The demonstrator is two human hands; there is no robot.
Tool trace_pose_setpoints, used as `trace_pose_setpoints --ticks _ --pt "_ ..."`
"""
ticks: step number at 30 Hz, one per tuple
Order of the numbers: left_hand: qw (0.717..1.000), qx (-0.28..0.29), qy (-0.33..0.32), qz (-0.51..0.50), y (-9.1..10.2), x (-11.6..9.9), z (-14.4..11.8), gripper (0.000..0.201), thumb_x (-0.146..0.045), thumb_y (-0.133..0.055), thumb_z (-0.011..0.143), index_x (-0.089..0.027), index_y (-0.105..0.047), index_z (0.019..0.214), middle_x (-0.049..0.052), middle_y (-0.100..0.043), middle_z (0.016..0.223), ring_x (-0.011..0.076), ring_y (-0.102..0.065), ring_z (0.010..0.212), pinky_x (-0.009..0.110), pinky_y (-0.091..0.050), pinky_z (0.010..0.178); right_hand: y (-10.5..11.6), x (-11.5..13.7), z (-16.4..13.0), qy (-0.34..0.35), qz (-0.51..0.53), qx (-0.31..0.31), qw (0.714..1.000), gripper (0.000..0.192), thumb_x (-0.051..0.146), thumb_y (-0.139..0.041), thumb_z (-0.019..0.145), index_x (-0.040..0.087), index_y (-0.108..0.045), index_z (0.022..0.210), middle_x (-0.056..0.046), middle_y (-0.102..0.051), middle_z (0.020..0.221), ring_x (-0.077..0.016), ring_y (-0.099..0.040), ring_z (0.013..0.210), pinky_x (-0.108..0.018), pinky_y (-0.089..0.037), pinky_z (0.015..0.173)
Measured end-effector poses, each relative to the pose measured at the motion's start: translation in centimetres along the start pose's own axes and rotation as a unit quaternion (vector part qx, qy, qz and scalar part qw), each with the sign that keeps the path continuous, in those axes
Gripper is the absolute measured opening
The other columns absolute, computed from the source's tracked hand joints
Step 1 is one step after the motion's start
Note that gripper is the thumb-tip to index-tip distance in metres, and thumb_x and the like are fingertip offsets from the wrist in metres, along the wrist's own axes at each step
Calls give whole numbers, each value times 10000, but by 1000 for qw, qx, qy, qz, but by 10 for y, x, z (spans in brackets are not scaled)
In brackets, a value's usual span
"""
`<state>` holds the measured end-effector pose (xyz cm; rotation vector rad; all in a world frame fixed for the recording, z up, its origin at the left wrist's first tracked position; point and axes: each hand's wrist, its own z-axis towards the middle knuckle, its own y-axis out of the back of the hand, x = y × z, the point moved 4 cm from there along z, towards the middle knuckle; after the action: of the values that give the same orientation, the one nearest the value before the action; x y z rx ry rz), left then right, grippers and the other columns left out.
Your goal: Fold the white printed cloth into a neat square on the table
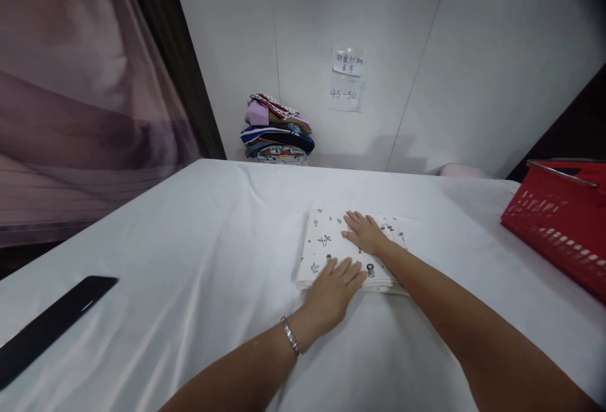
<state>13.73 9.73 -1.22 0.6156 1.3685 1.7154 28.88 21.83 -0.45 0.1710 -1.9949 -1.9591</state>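
Note:
A folded white cloth [315,238] with small printed figures lies flat on the white-covered table [227,229], its layers showing along the near edge. My left hand [330,295], with a silver bracelet at the wrist, rests palm down on the cloth's near edge, fingers stretched out. Farther up the cloth, toward its right side, my right hand [367,233] lies flat with fingers spread. Both hands press on top of the cloth and neither grips it. The part of the cloth under my palms and right forearm is hidden.
A red basket [558,210] with a metal handle stands at the right edge. A black flat object [57,320] lies at the left. Behind the table, folded fabrics [277,128] are stacked against the wall. Paper notes [347,77] hang there, and a curtain [85,103] is at left.

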Motion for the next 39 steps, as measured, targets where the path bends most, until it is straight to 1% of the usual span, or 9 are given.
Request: trace_pose_setpoints --ticks 6,9,13,20,24,27,31,34,39 --pt "1000 5 4 5 0 -1 0 515 -89 -346 878 -229 -321 1373 20 -396 1422 212 -279 1337 465 -185 1104 6 11 5 -16 19 22 999 682 606 -219 888 194 -286 1426 -97 -151 1522 -275 -90 1396 -503 -107 1092" --pt "1000 1 3 1 -1 -1 0 513 -111 -365 875 -233 -325 1371 21 -398 1420 214 -297 1325 466 -191 1101 11 36 16 33 28 21 999 710 636 -206 877 196 -277 1430 -98 -135 1524 -274 -56 1399 -504 -73 1097" --pt "1000 -5 8 -14 0 0 0 516 -114 -349 879 -242 -315 1378 27 -393 1423 211 -304 1321 469 -197 1099 0 63 36 97 24 48 994 704 634 -208 880 213 -246 1443 -74 -133 1525 -259 -74 1399 -494 -54 1102" --pt "999 -11 17 -28 -3 4 0 521 -101 -357 868 -247 -343 1368 27 -413 1411 218 -317 1317 473 -206 1098 -2 68 39 98 37 49 993 688 607 -238 888 191 -268 1436 -84 -139 1523 -263 -87 1398 -499 -62 1103" --pt "999 -15 15 -27 -6 6 -1 533 -80 -349 862 -253 -351 1365 17 -400 1423 220 -297 1331 474 -218 1093 9 53 18 92 60 39 993 727 652 -205 872 193 -281 1431 -103 -163 1517 -272 -86 1397 -511 -77 1097" --pt "999 -14 9 -29 -7 7 0 565 -56 -353 842 -265 -348 1368 10 -392 1429 214 -289 1338 480 -217 1095 14 23 3 59 27 24 998 723 654 -211 869 206 -279 1432 -102 -159 1518 -273 -76 1398 -517 -49 1096" --pt "1000 -5 10 -14 -7 7 2 624 0 -345 797 -255 -352 1367 12 -388 1432 216 -308 1331 484 -219 1095 9 -17 -6 -1 0 43 999 709 644 -176 875 231 -225 1450 -64 -133 1525 -266 -76 1398 -529 -47 1092" --pt "1000 -11 8 -3 -7 7 2 630 -2 -340 800 -253 -335 1378 15 -390 1431 210 -312 1330 472 -227 1095 8 -25 -5 -9 5 52 999 706 645 -166 873 248 -191 1456 -34 -104 1529 -254 -47 1402 -520 -29 1097" --pt "1000 -10 5 12 -5 6 2 645 12 -338 790 -256 -333 1377 10 -384 1435 202 -308 1334 461 -229 1098 16 -22 -13 -9 8 41 999 709 644 -193 870 228 -252 1441 -77 -145 1523 -267 -79 1398 -535 -68 1090"
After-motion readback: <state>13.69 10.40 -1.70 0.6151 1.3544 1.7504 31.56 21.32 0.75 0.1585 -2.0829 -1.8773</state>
